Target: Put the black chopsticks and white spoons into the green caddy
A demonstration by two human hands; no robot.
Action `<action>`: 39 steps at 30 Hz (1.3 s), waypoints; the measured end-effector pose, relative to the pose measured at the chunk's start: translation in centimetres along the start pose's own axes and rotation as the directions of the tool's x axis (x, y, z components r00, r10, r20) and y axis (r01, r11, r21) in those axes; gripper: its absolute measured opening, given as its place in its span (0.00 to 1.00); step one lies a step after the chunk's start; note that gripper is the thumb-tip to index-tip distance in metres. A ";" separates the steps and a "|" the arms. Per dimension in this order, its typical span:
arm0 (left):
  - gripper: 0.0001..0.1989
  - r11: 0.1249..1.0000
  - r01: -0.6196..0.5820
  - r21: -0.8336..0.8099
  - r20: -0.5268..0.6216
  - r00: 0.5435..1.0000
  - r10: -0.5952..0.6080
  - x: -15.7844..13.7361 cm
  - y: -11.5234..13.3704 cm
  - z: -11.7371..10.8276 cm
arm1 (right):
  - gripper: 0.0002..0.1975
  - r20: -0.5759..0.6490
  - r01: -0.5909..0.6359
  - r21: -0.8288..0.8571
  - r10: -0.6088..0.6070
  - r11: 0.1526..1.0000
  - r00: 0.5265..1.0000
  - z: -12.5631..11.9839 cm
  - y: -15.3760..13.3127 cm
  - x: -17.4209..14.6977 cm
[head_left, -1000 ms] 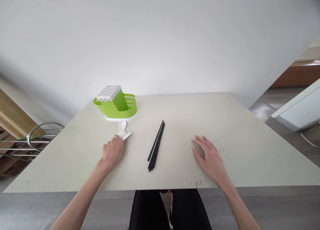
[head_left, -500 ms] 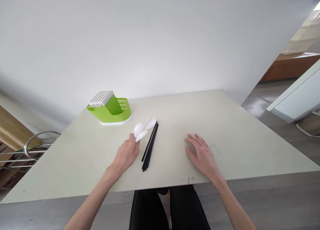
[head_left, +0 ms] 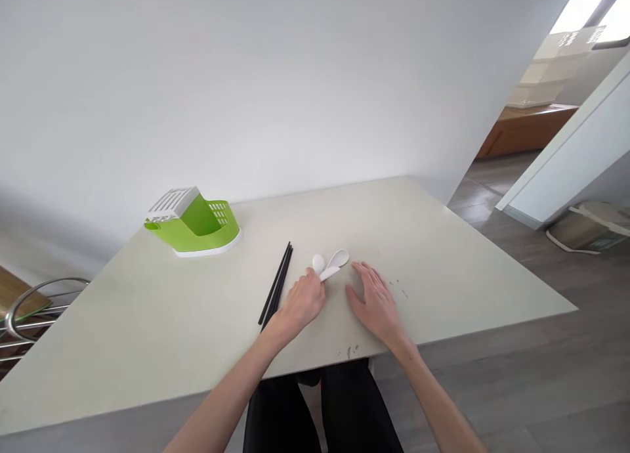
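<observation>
Three white spoons [head_left: 338, 258] are gripped by their handles in my left hand [head_left: 304, 297], bowls pointing away from me and fanned apart. The handles are hidden inside the fist. Just right of the spoon bowls, my right hand [head_left: 375, 303] rests on the table with fingers stretched and thumb apart, holding nothing. A bundle of black chopsticks [head_left: 278, 283] lies on the tabletop to the left of my left hand, its near end partly covered by my wrist.
A green and white utensil holder [head_left: 207, 237] stands at the table's back left, near the wall. The pale table [head_left: 162, 335] has dark marks by its front edge. Left of it is a metal rack [head_left: 29, 322]; on the right floor sits a bin-like container [head_left: 588, 226].
My left hand has carried the spoons rightward, across the chopsticks, close to my right hand. The camera view has turned to the right.
</observation>
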State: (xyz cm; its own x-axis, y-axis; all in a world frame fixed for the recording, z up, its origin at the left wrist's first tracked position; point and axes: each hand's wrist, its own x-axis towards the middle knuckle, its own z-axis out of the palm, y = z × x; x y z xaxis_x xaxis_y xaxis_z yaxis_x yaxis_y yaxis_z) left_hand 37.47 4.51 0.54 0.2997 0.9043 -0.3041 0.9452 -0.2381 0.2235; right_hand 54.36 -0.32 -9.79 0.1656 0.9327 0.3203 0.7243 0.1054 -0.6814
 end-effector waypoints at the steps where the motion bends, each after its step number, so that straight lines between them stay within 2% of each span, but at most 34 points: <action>1: 0.14 1.000 0.006 0.013 -0.005 1.000 -0.006 0.0 0.1 0.2 | 0.27 -0.003 -0.002 0.001 0.002 1.000 1.000 0.0 0.0 0.0; 6: 0.17 0.993 0.024 0.114 -0.050 0.999 -0.019 0.3 0.6 1.0 | 0.26 0.017 0.021 -0.011 -0.021 1.000 1.000 -0.1 0.1 0.0; 10: 0.15 0.983 0.032 0.179 -0.061 0.998 -0.022 0.5 1.1 1.3 | 0.25 0.017 0.038 -0.012 -0.038 0.999 0.999 -0.1 0.2 0.0; 18: 0.22 0.981 -0.028 0.190 -0.162 0.985 0.060 0.5 2.0 2.0 | 0.24 0.000 0.033 -0.041 -0.033 0.999 0.999 0.0 0.2 0.0; 23: 0.23 0.972 -0.044 0.230 -0.101 0.993 0.069 -0.8 2.5 1.8 | 0.24 0.007 0.039 -0.054 -0.039 0.998 0.999 0.1 0.3 -0.1; 26: 0.25 0.968 -0.087 0.237 -0.093 0.989 0.112 -1.7 1.9 0.5 | 0.24 0.011 0.052 -0.057 -0.051 0.997 0.999 0.2 0.4 -0.2; 28: 0.25 0.965 -0.132 0.226 -0.194 0.965 0.178 -1.8 0.5 -1.6 | 0.24 0.010 0.057 -0.056 -0.056 0.997 0.998 0.2 0.4 -0.2; 29: 0.25 0.963 -0.151 0.224 -0.278 0.937 0.212 -1.7 -0.6 -3.0 | 0.24 0.011 0.055 -0.055 -0.055 0.997 0.998 0.2 0.4 -0.3; 31: 0.26 0.964 -0.137 0.229 -0.492 0.838 0.236 -1.0 -3.6 -6.5 | 0.24 0.017 0.043 -0.053 -0.042 0.998 0.999 0.2 0.4 -0.3; 33: 0.27 0.972 -0.075 0.224 -0.672 0.710 0.209 -0.2 -7.6 -10.5 | 0.24 0.027 0.022 -0.050 -0.021 0.998 0.999 0.2 0.4 -0.4; 34: 0.27 0.976 -0.028 0.215 -0.735 0.654 0.181 0.3 -9.9 -12.5 | 0.24 0.030 0.012 -0.049 -0.011 0.999 0.999 0.2 0.3 -0.4; 36: 0.29 0.981 0.066 0.184 -0.811 0.574 0.114 1.0 -14.6 -15.9 | 0.24 0.033 0.006 -0.044 -0.005 0.999 0.999 0.2 0.3 -0.5; 37: 0.30 0.981 0.099 0.170 -0.821 0.565 0.085 1.4 -17.0 -17.2 | 0.24 0.037 0.009 -0.042 -0.008 0.999 0.999 0.2 0.3 -0.5; 39: 0.31 0.979 0.153 0.135 -0.801 0.599 0.017 1.9 -21.3 -19.1 | 0.24 0.039 0.016 -0.042 -0.014 0.999 0.999 0.2 0.3 -0.6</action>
State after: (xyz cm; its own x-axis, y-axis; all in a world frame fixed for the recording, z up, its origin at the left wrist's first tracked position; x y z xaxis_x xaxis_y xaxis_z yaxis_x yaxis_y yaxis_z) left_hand 15.41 18.12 12.90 0.0917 0.8213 0.5631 0.9886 -0.1428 0.0473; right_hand 54.33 -0.75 -10.33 0.1288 0.9440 0.3038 0.7545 0.1055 -0.6477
